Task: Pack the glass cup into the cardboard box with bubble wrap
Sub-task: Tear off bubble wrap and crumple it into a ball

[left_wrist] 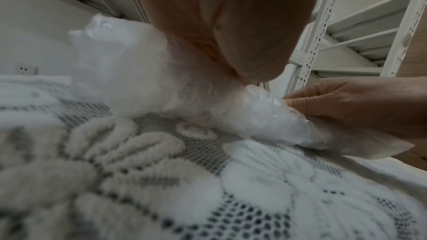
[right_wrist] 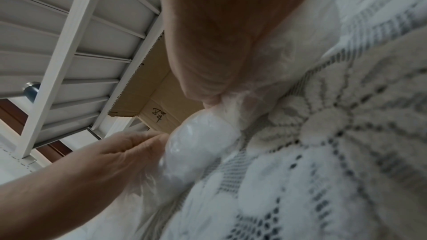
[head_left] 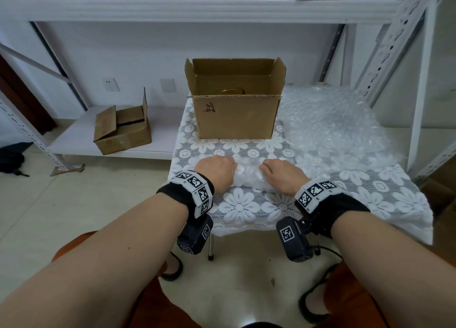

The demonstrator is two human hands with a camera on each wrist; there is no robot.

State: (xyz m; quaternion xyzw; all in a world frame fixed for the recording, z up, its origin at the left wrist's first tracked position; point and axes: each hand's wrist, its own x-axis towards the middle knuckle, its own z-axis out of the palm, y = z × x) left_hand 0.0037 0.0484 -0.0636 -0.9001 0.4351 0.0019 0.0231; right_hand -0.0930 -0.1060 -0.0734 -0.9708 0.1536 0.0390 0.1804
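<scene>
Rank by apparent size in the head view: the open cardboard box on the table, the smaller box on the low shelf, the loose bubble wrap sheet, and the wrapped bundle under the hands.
1. Loose bubble wrap sheet
2. Open cardboard box
3. Smaller box, though it sits farther away and lower, so the ranking is unsure
4. Wrapped bundle, partly hidden by the left hand and the right hand

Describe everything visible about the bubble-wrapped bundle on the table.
The bubble-wrapped bundle is a whitish, translucent roll of bubble wrap lying on its side across the lace tablecloth, near the table's front edge, in front of the open cardboard box. The left hand grips one end and the right hand the other, fingers curled over the top. The wrap looks soft, glossy and crinkled, with loose film sticking out at the ends. Its contents cannot be seen through the layers.
</scene>
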